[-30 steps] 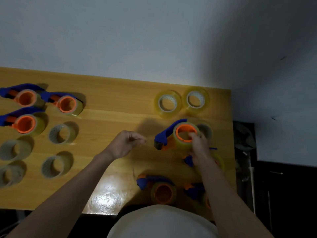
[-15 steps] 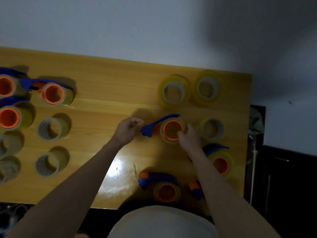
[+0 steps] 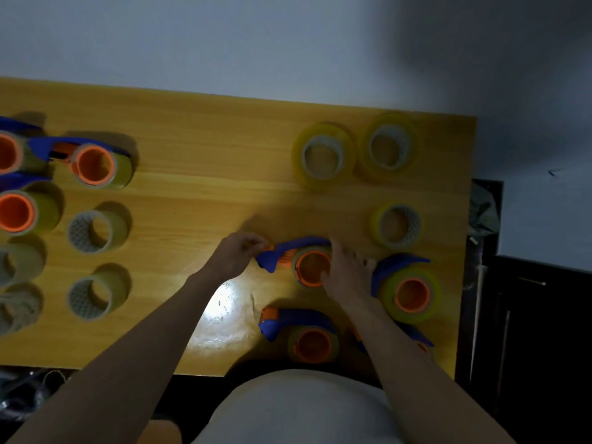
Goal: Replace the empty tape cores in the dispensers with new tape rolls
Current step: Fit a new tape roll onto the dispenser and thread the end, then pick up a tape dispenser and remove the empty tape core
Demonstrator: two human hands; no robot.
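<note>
A blue and orange tape dispenser (image 3: 301, 262) lies on the wooden table (image 3: 198, 200) just right of centre, its orange hub facing up. My right hand (image 3: 347, 270) grips the hub's right side, fingers curled over the rim. My left hand (image 3: 237, 254) has curled fingers at the dispenser's blue front tip and seems to pinch something there. Two full yellow tape rolls (image 3: 323, 155) (image 3: 389, 145) lie at the back right, and a thinner roll (image 3: 397, 225) sits below them.
Three more dispensers (image 3: 407, 290) (image 3: 304, 331) lie near the front right, one (image 3: 416, 338) under my right forearm. At the left stand loaded dispensers (image 3: 93, 161) (image 3: 19, 209) and several empty cores (image 3: 96, 230) (image 3: 94, 294). The table's right edge meets dark furniture (image 3: 528, 315).
The dispenser slid left and toward me with my right hand on it. My left hand closed in on its blue tip. The camera tilted, shifting the whole scene.
</note>
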